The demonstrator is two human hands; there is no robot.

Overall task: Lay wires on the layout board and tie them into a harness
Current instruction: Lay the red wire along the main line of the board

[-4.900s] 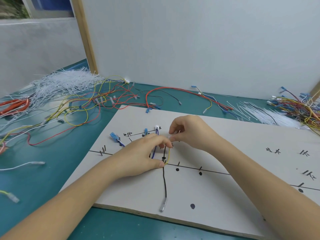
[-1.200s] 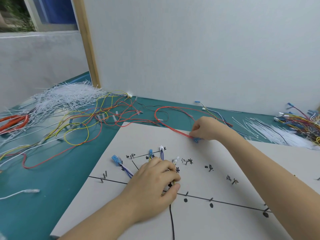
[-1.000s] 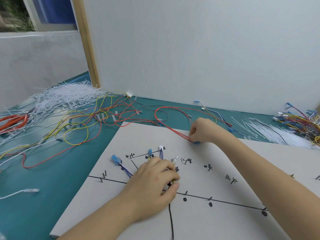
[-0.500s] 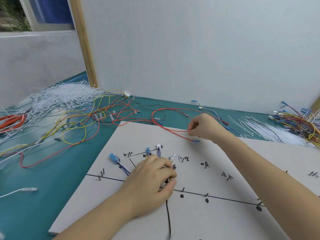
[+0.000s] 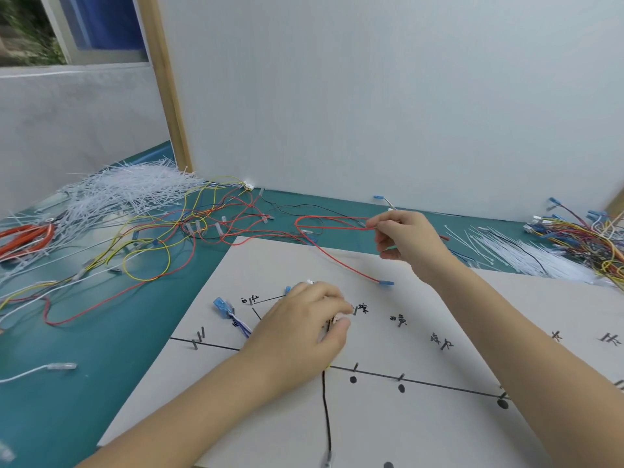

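The pale layout board (image 5: 422,434) lies on the teal table, marked with black lines, dots and short pins. My left hand (image 5: 300,336) rests on the board and pinches the laid wires near the pins; a black wire (image 5: 327,417) runs down from under it. A blue connector (image 5: 221,305) with purple wires lies just left of that hand. My right hand (image 5: 405,238) is raised over the board's far edge and pinches a red wire (image 5: 337,256). That wire loops to the left, and its blue-tipped end (image 5: 386,283) hangs onto the board.
A tangle of red and yellow wires (image 5: 152,244) and a heap of white cable ties (image 5: 128,190) lie at the left, with orange-handled cutters (image 5: 23,234) beside them. More cable ties (image 5: 513,248) and coloured wires (image 5: 584,234) lie at the right. A white panel stands behind.
My right hand has lifted the red wire off the board's far edge, so its blue tip now trails below the hand. My left hand has stayed on the laid wires.
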